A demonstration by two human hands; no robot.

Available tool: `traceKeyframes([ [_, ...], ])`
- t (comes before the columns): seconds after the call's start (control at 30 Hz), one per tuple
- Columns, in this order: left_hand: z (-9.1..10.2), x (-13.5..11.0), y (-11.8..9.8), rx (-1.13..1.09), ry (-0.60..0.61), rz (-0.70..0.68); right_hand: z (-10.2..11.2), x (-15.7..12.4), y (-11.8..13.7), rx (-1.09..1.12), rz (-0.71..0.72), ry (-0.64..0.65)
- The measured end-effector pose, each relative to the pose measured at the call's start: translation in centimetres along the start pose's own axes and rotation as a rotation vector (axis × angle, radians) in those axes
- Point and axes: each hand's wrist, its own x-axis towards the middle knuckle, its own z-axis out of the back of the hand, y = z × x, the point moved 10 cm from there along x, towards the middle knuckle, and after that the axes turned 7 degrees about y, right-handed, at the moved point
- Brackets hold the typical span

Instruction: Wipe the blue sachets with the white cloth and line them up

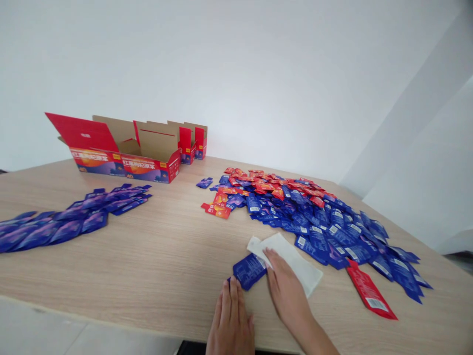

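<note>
Along the far edge of the table [148, 261], toward the left, red-and-purple cardboard display boxes [121, 160] are standing with their flaps open. In front of them, a long band of purple-blue sachets [74, 219] is lying in overlapping rows and running off the left side of the view. Near the middle, a little clump of purple sachets [204, 183] is sitting just apart from the main heap.

Close to the near edge, the person's left hand [231, 320] is resting palm-down, its fingers held together and open, with the tips touching the lower end of a blue sachet [249, 271] but not gripping it. The right hand [286, 291] is lying flat and open on a white sheet [291, 261], its fingertips just beside the sachet's upper end.

Further right, a broad heap of blue and red sachets [314, 217] is spreading across the table, with a long red sachet [369, 291] lying along its near side.
</note>
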Motion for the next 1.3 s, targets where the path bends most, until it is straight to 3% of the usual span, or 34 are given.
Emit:
traceKeyframes([
  [0.07, 0.3, 0.0, 0.1, -0.052, -0.022, 0.015, -0.1, -0.4, 0.3, 0.014, 0.003, -0.019],
  [0.17, 0.9, -0.1, -0.1, -0.097, -0.067, -0.003, -2.2, -1.3, 4.0, 0.068, 0.252, 0.141],
  [0.23, 1.3, -0.1, 0.0, -0.112, -0.084, -0.014, -2.6, -1.5, 4.8, 0.066, 0.322, 0.213],
  [0.43, 1.9, 0.4, 0.6, -0.097, -0.081, 0.002, 2.2, 0.2, -1.9, -0.05, -0.075, -0.021],
  [0.67, 2.5, 1.8, -0.5, -0.046, -0.083, -0.162, -0.7, -0.9, 1.8, 0.015, 0.041, 0.098],
  [0.87, 4.0, 3.7, -1.7, -0.126, -0.089, -0.212, -0.9, -1.2, 3.3, 0.072, 0.109, 0.177],
  [1.0, 4.4, 4.2, -1.1, -0.169, -0.114, -0.13, 0.7, -0.4, 1.0, 0.029, 0.129, 0.151],
  [1.13, 4.3, 4.2, -0.9, -0.167, -0.135, -0.149, 3.1, 0.2, -3.7, -0.066, -0.078, -0.022],
  [1.2, 4.3, 4.0, -0.9, -0.147, -0.163, -0.173, 2.6, 0.0, -3.2, -0.067, -0.057, -0.025],
  [1.3, 4.3, 3.9, -0.9, -0.122, -0.194, -0.203, 0.7, -0.7, -0.3, -0.043, 0.155, 0.077],
])
